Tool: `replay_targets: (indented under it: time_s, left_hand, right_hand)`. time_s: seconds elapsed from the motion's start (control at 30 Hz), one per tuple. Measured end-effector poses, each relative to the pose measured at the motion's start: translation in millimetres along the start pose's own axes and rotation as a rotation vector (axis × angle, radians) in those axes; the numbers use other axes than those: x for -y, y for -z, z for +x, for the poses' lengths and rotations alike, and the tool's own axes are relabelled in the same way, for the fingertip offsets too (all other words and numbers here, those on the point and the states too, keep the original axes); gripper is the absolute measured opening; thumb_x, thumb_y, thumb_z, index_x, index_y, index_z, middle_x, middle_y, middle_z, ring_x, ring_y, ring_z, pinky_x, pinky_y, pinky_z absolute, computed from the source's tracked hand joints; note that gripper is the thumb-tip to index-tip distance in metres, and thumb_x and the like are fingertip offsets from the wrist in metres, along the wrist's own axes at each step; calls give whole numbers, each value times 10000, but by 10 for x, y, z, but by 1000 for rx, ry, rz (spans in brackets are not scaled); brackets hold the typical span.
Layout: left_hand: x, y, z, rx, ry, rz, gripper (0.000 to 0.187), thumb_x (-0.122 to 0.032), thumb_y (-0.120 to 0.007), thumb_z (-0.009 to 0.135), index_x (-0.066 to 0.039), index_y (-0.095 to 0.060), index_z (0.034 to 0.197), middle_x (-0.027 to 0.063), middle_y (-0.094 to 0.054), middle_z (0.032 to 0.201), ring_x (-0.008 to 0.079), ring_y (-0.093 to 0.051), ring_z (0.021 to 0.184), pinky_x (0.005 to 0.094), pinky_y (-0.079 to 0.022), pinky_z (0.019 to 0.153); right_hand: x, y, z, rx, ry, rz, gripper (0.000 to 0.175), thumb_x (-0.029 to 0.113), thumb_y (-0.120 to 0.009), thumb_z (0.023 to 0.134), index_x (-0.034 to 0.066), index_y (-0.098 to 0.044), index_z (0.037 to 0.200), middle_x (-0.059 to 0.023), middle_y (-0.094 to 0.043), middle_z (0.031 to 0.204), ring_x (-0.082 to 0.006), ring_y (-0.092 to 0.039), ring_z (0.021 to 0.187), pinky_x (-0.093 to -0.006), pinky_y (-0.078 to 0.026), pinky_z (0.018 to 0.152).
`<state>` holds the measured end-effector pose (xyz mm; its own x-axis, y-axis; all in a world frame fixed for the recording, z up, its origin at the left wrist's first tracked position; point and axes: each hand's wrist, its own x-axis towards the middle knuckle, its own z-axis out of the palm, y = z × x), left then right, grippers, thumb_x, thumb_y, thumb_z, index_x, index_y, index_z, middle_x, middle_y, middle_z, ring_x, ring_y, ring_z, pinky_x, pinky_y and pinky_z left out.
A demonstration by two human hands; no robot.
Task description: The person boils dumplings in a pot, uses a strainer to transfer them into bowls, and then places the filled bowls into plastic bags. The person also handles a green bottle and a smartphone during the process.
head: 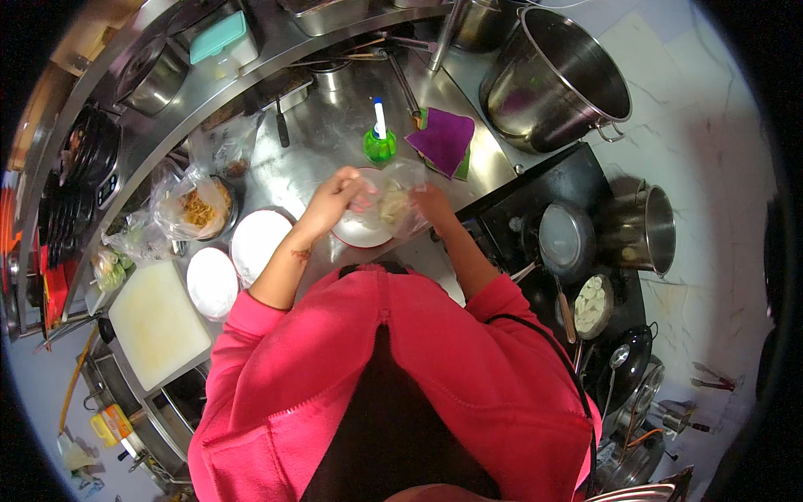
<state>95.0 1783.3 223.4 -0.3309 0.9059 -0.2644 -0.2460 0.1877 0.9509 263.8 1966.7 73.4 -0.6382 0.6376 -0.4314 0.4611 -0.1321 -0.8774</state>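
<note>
A clear plastic bag [411,174] with a pale, soft-looking lump of food [394,206] inside is held over a white plate with a red rim [361,236]. My right hand [433,202] grips the bag's right side. On the other side, my left hand [344,191] has its fingers curled at the bag's left edge, above the plate; whether they pinch the film is unclear. Just beyond the bag stands a green ribbed container [379,148] with a white, blue-tipped stick-like object [379,118] upright in it.
Purple cloth [444,141] lies right of the green container. White dishes [260,245], a bag of noodle-like food [201,207] and a cutting board [160,323] are on the left. On the right, a black stove [502,213] bears pans and a steel pot [646,229]; a stockpot [552,81] stands behind.
</note>
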Motion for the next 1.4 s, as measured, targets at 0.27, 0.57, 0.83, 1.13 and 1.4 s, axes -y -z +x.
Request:
replay_targets:
  time_s: [0.27, 0.57, 0.83, 1.13, 1.4]
  left_hand:
    - [462, 617, -489, -381, 129, -41, 155, -210, -460, 975, -60, -501, 974, 73, -617, 936, 131, -564, 701, 273, -505, 654]
    - [295, 407, -331, -322, 94, 5, 185, -264, -465, 979, -84, -506, 977, 57, -613, 986, 123, -572, 717, 289, -512, 648]
    - [0, 5, -43, -65, -35, -25, 171, -240, -491, 970, -72, -499, 998, 59, -611, 961, 110, -557, 707, 273, -511, 642]
    - [172, 349, -427, -475, -71, 35, 151, -214, -534, 949, -63, -527, 950, -21, -477, 722, 71, -508, 615, 255, -521, 534]
    - [93, 49, -517, -551, -24, -56, 262, -79, -596, 895, -15, -522, 1138, 11, -472, 905, 94, -543, 710, 250, -549, 681]
  right_hand:
    - [152, -218, -128, 241, 162, -91, 335, 305, -559, 871, 64, -601, 1101, -88, -614, 993, -192, -572, 901, -338, -464, 793]
    - [398, 22, -165, 135, 50, 157, 270, 223, -565, 892, 27, -588, 1076, -26, -626, 889, -123, -556, 845, -278, -445, 757]
    - [99, 61, -137, 24, 69, 44, 282, 221, -562, 900, 28, -585, 1104, -30, -622, 913, -125, -564, 797, -282, -461, 720]
    - [875, -80, -292, 228, 311, 327, 315, 275, -588, 865, -8, -593, 1004, -75, -613, 800, -161, -555, 706, -323, -464, 653]
    - [1149, 482, -380, -228, 542, -710, 197, 242, -600, 804, 50, -608, 845, -183, -625, 801, -335, -623, 728, -413, -479, 637]
